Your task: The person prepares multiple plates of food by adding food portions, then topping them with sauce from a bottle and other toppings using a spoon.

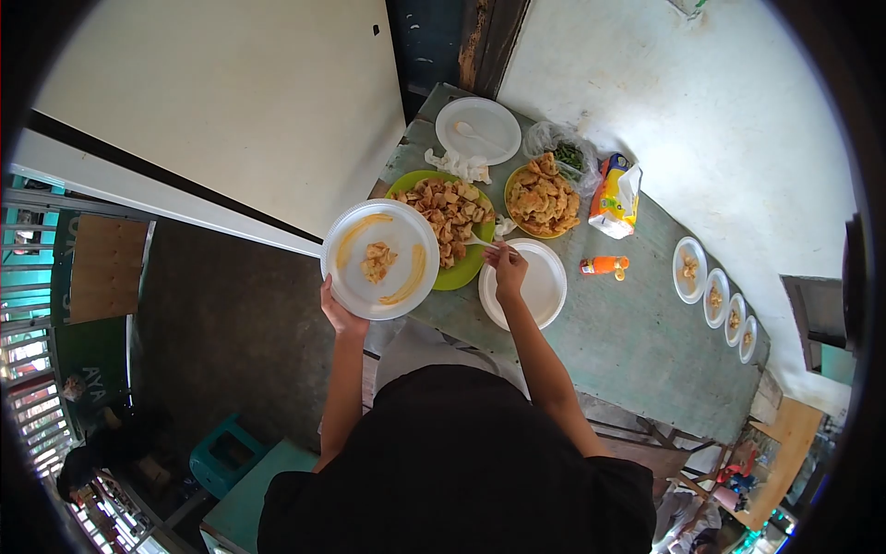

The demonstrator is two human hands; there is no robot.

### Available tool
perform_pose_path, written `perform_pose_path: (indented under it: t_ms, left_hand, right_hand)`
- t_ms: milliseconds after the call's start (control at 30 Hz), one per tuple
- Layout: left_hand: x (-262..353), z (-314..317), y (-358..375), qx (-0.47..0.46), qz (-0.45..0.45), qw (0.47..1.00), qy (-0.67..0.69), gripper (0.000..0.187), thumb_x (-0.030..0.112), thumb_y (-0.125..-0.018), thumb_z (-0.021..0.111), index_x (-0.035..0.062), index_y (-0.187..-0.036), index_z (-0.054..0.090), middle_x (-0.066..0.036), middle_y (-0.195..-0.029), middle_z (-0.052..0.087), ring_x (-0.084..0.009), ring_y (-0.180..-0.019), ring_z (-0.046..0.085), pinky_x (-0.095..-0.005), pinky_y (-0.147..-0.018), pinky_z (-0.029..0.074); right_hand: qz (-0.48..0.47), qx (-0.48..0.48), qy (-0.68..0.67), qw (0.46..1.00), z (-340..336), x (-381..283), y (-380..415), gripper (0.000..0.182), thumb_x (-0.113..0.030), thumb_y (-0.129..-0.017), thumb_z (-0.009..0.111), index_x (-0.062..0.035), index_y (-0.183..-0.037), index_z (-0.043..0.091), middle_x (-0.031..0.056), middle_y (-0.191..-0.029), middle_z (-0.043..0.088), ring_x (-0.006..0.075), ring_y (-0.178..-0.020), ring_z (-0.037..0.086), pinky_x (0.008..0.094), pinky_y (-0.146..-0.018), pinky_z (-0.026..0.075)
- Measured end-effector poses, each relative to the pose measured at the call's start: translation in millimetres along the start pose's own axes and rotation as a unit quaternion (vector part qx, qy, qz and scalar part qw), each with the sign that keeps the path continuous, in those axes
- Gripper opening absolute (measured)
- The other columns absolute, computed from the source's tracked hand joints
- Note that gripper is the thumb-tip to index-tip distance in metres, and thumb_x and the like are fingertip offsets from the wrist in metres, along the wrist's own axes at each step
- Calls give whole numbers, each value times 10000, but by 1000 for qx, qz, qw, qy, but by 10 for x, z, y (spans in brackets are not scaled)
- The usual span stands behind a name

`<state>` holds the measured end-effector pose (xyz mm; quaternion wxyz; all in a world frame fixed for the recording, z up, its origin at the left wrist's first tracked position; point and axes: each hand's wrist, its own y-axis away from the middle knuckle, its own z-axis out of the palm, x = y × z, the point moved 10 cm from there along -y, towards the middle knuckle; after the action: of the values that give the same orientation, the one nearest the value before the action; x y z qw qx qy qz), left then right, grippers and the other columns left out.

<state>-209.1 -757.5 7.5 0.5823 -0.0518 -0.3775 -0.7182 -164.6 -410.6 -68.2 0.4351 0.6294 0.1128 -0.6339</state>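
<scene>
My left hand (343,312) grips the near rim of a white plate (355,300), held up beside the table. On that plate sit a small heap of brown food pieces (377,262) and two curved streaks of yellowish sauce. My right hand (507,268) is closed on a white plastic spoon (482,242), whose head reaches the edge of a green bowl (472,270) filled with chopped brown pieces (447,210). Below the right hand lies a white plate (544,300) on the table. Near it is a yellow bowl (554,234) piled with fried food (544,198).
An oval white plate (478,120) with a spoon and crumpled tissue (459,166) lie at the back. A plastic bag of greens (568,153), tissue pack (616,196) and orange bottle (603,266) stand rightward. Several filled plates (690,269) line the wall. A green stool (226,455) stands lower left.
</scene>
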Motion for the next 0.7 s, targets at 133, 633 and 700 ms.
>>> perform_pose_path:
  t_ms: [133, 633, 700]
  left_hand:
    - [-12, 41, -7, -1, 0, 1000, -4, 563, 419, -854, 423, 73, -1297, 415, -97, -1288, 477, -271, -1193, 451, -417, -1000, 359]
    - [-238, 261, -66, -31, -32, 999, 1, 570, 412, -853, 435, 77, -1313, 394, -95, -1299, 468, -269, -1203, 446, -416, -1001, 366]
    - [-285, 330, -49, -36, -38, 999, -2, 575, 414, -853, 436, 77, -1317, 390, -95, -1303, 466, -269, -1207, 443, -417, -1003, 364]
  right_hand:
    - [-26, 14, -29, 999, -146, -99, 93, 290, -164, -933, 497, 110, -981, 578, 188, -812, 648, 227, -703, 663, 270, -620, 538]
    - [-58, 0, -62, 996, -119, -964, 449, 294, -226, -924, 539, 54, -909, 627, 141, -779, 659, 185, -639, 635, 250, -582, 501]
    - [-61, -11, -57, 996, -4, -1163, 545, 295, -226, -923, 540, 55, -909, 626, 141, -774, 657, 181, -631, 631, 249, -573, 495]
